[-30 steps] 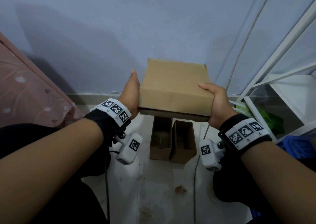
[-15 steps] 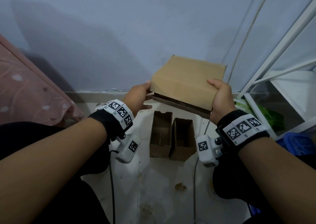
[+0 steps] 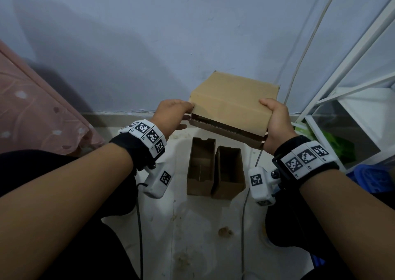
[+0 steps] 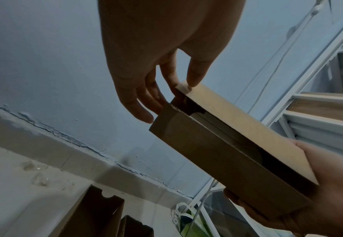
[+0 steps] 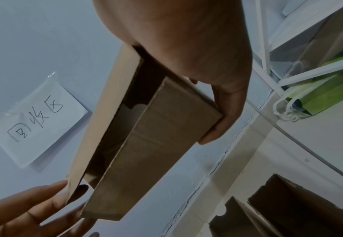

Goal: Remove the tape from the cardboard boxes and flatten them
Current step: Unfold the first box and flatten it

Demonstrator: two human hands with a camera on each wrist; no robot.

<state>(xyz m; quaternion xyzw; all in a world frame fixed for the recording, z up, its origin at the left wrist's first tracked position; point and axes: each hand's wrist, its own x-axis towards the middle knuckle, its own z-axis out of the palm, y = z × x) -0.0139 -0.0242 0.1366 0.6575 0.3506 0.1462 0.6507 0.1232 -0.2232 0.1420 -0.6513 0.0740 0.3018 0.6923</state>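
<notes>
I hold a flat brown cardboard box (image 3: 233,102) in the air in front of the wall, tilted down to the right. My right hand (image 3: 275,121) grips its near right corner, thumb on top and fingers underneath (image 5: 223,125). At the near left corner, my left hand (image 3: 173,110) has its thumb (image 4: 192,77) on the lid and a finger in the gap under it. The lid (image 4: 237,121) stands slightly lifted off the box body (image 4: 217,152), leaving a dark slit. I see no tape on the visible faces.
Two small open cardboard boxes (image 3: 201,166) (image 3: 228,172) stand side by side on the pale floor below. A white wire rack (image 3: 342,87) with a green bag (image 3: 339,149) is at the right, pink cloth (image 3: 32,108) at the left. A handwritten paper label (image 5: 36,120) hangs on the wall.
The box has tilted and shifted right. My left hand left its flat hold on the left side and now fingers the near left lid corner; the lid gap has widened.
</notes>
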